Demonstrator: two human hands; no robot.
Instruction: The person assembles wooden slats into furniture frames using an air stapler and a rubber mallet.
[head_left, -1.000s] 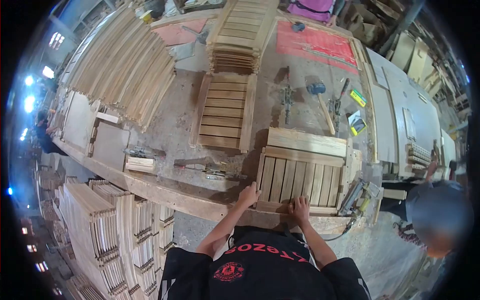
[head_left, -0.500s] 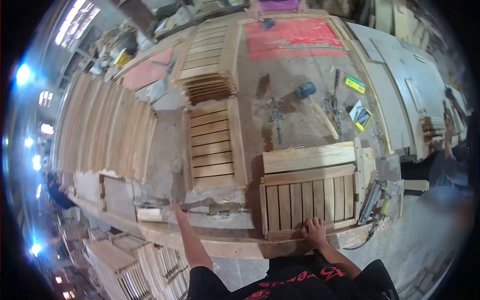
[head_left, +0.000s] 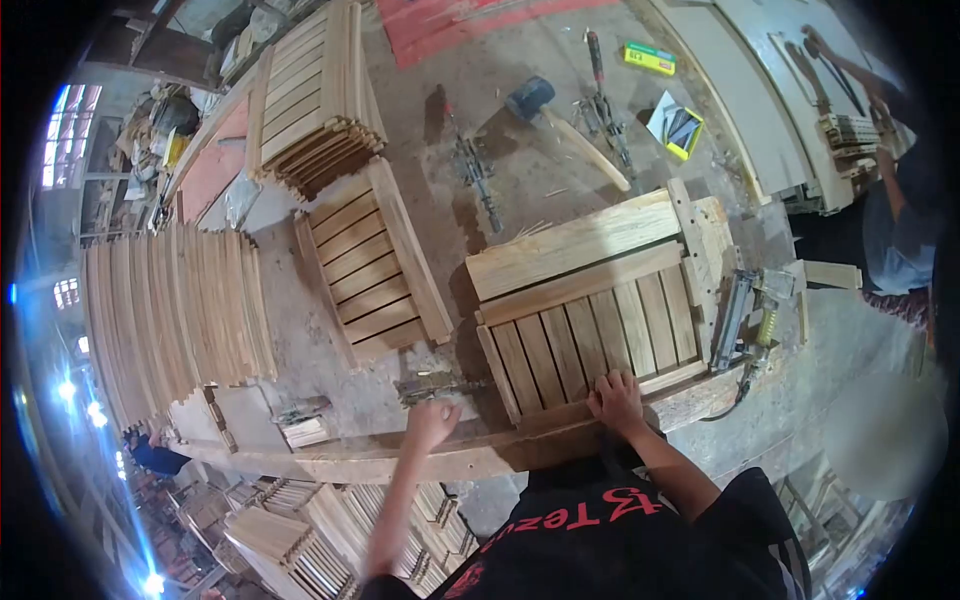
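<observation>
My left hand (head_left: 433, 424) is closed over the bench's near edge, beside a metal clamp-like tool (head_left: 438, 386); what its fingers hold, if anything, is too small to make out. My right hand (head_left: 617, 398) rests on the near rail of a slatted wooden panel (head_left: 588, 335), its fingers apart over the wood. A wide plank (head_left: 575, 243) lies along the panel's far side. To the right of the panel is a nail gun (head_left: 738, 315). Another slatted panel (head_left: 365, 268) lies on the bench to the left.
Beyond are a mallet (head_left: 585, 148), two more clamp-like tools, a green and yellow box (head_left: 649, 57) and an open yellow box (head_left: 676, 125). Stacked panels (head_left: 310, 90) and upright slats (head_left: 180, 315) stand left. Another person's arm (head_left: 845, 65) is at far right.
My left hand has come right, toward the panel under my right hand, and is now closed. My right hand stays on the panel's rail. The camera view has turned and shifted.
</observation>
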